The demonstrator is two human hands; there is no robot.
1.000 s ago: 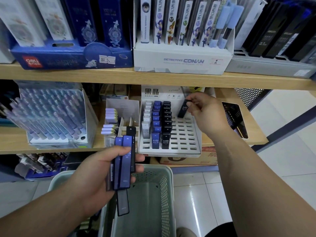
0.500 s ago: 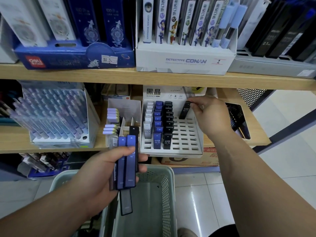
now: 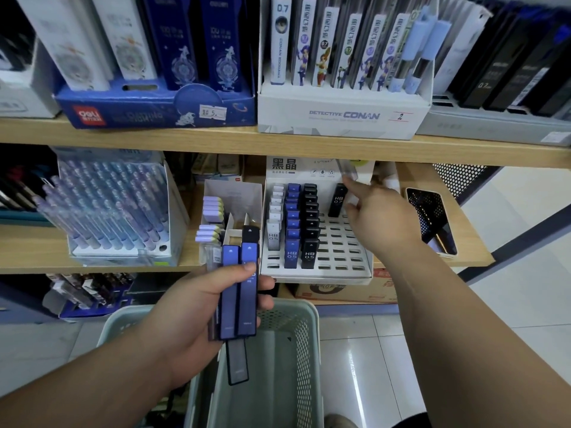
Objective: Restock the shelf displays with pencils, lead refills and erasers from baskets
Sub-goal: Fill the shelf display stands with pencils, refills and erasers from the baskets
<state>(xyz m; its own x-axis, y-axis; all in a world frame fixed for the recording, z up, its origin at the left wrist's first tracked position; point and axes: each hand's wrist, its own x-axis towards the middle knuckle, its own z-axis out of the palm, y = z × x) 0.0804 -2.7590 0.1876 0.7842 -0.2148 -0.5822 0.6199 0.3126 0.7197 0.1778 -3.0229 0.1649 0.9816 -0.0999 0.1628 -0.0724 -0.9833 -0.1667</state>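
My left hand grips a bundle of lead refill cases, two blue ones in front and dark ones behind, above the grey-green basket. The white slotted lead display on the middle shelf holds a white, a blue and a black column of cases. A single black HB 0.7 case stands alone in a back slot further right. My right hand hovers just right of that case with its fingers loosely extended, holding nothing.
A box of purple erasers stands left of the display, and a rack of clear pens further left. A black mesh tray sits at the shelf's right end. Pencil boxes line the upper shelf.
My right hand set the black HB 0.7 case into a back slot of the display and let go, its fingers opening. My left hand kept its bundle nearly still.
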